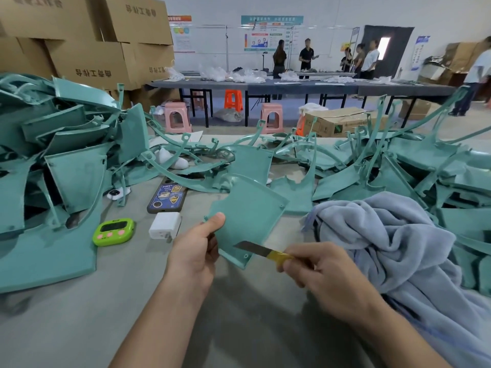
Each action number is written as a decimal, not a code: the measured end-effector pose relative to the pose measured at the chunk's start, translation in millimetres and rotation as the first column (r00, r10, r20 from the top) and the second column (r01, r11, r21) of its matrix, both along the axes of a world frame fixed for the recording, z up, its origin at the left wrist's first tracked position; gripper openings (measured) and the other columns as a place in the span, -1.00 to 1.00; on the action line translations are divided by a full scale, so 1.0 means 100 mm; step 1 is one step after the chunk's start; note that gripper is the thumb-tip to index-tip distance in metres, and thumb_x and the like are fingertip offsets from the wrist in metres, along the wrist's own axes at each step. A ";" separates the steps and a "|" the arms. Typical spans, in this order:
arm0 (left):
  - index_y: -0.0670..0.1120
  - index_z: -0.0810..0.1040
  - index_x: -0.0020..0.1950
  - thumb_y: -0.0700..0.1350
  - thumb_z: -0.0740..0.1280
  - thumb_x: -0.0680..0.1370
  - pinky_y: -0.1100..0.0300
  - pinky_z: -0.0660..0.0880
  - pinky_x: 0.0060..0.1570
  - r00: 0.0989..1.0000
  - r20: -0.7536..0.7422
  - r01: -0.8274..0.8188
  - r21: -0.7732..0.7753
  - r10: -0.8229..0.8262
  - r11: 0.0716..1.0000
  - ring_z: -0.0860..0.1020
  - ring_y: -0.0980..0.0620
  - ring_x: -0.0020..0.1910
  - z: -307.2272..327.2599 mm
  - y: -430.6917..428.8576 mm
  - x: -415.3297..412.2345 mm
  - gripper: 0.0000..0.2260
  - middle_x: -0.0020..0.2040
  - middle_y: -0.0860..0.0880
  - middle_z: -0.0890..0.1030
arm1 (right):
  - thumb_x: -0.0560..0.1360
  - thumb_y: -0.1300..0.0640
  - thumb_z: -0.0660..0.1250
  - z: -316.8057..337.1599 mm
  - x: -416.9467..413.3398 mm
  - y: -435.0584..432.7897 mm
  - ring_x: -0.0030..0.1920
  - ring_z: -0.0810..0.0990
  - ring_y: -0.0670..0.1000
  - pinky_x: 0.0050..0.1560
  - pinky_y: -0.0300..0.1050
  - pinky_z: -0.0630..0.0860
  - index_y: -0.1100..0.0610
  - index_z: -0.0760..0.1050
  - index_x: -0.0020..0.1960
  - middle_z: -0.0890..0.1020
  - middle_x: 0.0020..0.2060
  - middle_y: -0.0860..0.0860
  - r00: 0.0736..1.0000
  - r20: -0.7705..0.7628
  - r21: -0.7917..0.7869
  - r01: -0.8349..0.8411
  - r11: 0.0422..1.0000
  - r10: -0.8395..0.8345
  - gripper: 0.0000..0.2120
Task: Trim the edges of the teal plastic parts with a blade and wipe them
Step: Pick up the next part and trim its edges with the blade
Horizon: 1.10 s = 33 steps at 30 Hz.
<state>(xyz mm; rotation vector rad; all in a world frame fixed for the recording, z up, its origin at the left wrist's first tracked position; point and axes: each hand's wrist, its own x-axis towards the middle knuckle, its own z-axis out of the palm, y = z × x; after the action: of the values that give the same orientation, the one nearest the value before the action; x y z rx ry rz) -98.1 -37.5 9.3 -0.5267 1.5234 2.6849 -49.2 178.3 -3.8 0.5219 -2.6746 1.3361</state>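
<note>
Between two hands [194, 251] [316, 266]: one teal part [247, 216], one blade [251, 247].

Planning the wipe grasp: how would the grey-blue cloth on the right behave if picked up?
Probably floppy: the grey-blue cloth lies in soft, deep folds and would drape rather than hold shape. Its fleecy surface looks grippy, unlikely to slip. It lies over teal parts, so lifting may snag or drag them.

left hand [195, 251] holds a teal part [247, 213]; right hand [316, 269] pinches the blade [252, 247] against it.
</note>
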 end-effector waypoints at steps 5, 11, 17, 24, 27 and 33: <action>-0.17 0.64 0.00 -0.23 0.43 0.55 0.24 0.53 -0.17 1.000 -0.014 -0.016 -0.017 0.016 1.000 0.64 0.11 -0.35 -0.02 -0.04 -0.01 -0.95 -0.27 0.00 0.72 | 0.59 0.13 0.39 0.01 -0.14 0.20 -0.42 0.33 -0.04 -0.34 -0.03 0.31 0.10 0.51 -0.32 0.47 -0.49 0.00 0.877 -0.081 -0.140 0.460 0.877 -0.473 -0.70; -0.15 0.64 -0.22 -0.22 0.43 0.54 0.24 0.55 -0.35 1.000 -0.003 -0.018 -0.004 0.018 1.000 0.55 0.11 -0.52 0.00 -0.07 -0.01 -0.87 -0.43 0.01 0.62 | 0.51 -0.12 0.31 0.01 0.02 -0.11 -0.41 0.46 -0.10 -0.37 -0.21 0.42 -0.08 0.63 -0.11 0.60 -0.37 -0.06 0.998 -0.015 0.114 -0.063 0.991 0.065 -0.83; -0.17 0.62 -0.19 -0.26 0.38 0.55 0.26 0.55 -0.41 1.000 0.017 0.014 -0.018 -0.014 1.000 0.56 0.09 -0.49 -0.01 -0.10 -0.03 -0.88 -0.36 -0.04 0.65 | 0.59 0.06 0.38 -0.08 -0.13 0.21 -0.42 0.37 -0.02 -0.37 -0.03 0.32 -0.02 0.58 -0.26 0.49 -0.49 0.00 0.909 -0.064 -0.309 0.374 0.875 -0.411 -0.76; -0.18 0.64 -0.11 -0.27 0.34 0.58 0.21 0.64 -0.27 0.999 0.001 0.033 -0.017 -0.033 0.999 0.66 0.06 -0.39 -0.04 -0.14 -0.01 -0.89 -0.30 -0.06 0.71 | 0.56 0.03 0.40 -0.06 -0.14 -0.01 -0.47 0.34 -0.09 -0.40 -0.13 0.29 0.09 0.55 -0.30 0.50 -0.49 0.04 0.886 -0.090 -0.061 0.451 0.890 -0.455 -0.71; -0.20 0.64 -0.07 -0.29 0.30 0.60 0.14 0.65 -0.24 0.997 0.008 0.077 -0.020 -0.076 0.997 0.70 0.03 -0.35 0.00 -0.07 0.00 -0.87 -0.26 -0.09 0.73 | 0.57 0.10 0.41 -0.03 -0.06 0.16 -0.46 0.31 -0.05 -0.41 -0.06 0.24 0.06 0.56 -0.32 0.43 -0.53 -0.05 0.878 -0.086 -0.257 0.437 0.862 -0.470 -0.71; -0.20 0.60 -0.11 -0.27 0.33 0.59 0.21 0.58 -0.36 0.999 0.008 0.041 -0.010 -0.041 0.999 0.62 0.03 -0.40 -0.04 -0.13 0.02 -0.90 -0.28 -0.08 0.68 | 0.56 0.06 0.38 0.00 -0.05 -0.05 -0.45 0.30 -0.09 -0.38 -0.12 0.24 0.17 0.52 -0.27 0.43 -0.49 0.02 0.956 -0.095 -0.002 0.279 0.960 -0.278 -0.72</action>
<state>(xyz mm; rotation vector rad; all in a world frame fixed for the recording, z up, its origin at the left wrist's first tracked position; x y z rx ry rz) -95.6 -50.9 5.5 -0.5002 1.5298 2.6424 -54.6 172.9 -3.6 0.1913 -2.5624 1.1860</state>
